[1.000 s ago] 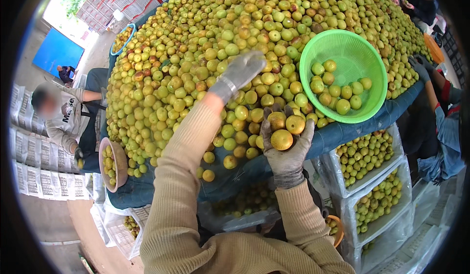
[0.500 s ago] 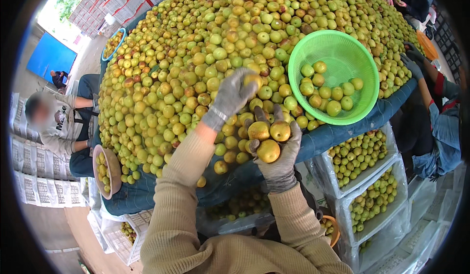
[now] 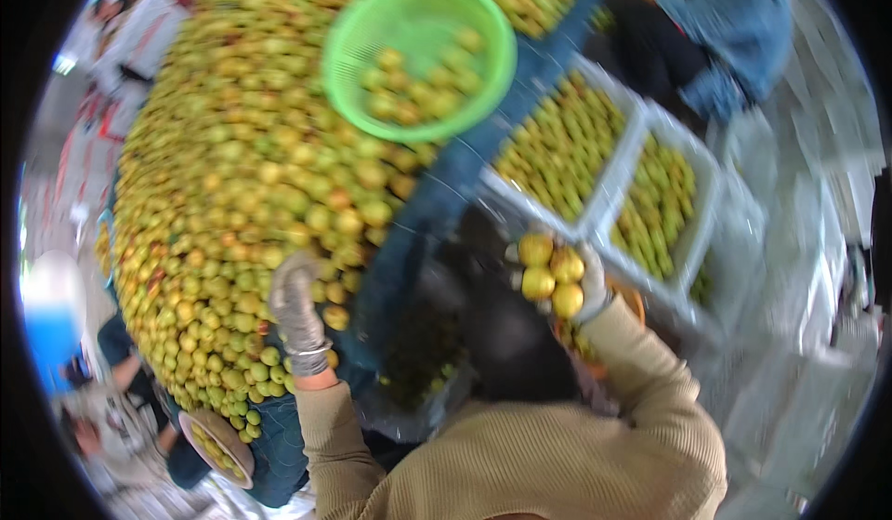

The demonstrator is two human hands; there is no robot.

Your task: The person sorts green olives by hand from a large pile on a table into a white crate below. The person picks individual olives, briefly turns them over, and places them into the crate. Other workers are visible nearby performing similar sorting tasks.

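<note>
My right hand (image 3: 592,283), in a grey glove, is held palm up off to the right of the pile. Several round yellow-green fruits (image 3: 550,271) with brownish blush lie cupped in its fingers. My left hand (image 3: 297,304), gloved too, is over the near edge of a big heap of the same fruits (image 3: 223,195). Its back faces up and its fingertips are blurred, so whether it holds a fruit is hidden. Beyond both hands, a bright green plastic basket (image 3: 510,65) sits on the heap with several fruits inside.
Lined crates (image 3: 633,139) full of fruit stand at the right, beside the dark blue padded edge (image 3: 446,181). An orange container (image 3: 635,304) is under my right hand. A pinkish bowl (image 3: 243,476) sits at the lower left. Co-workers are at the left and the upper right.
The view has swung to the right and blurred. My right hand has moved away from the heap, over the orange container, with more fruits in it. My left hand has drawn back toward the near edge.
</note>
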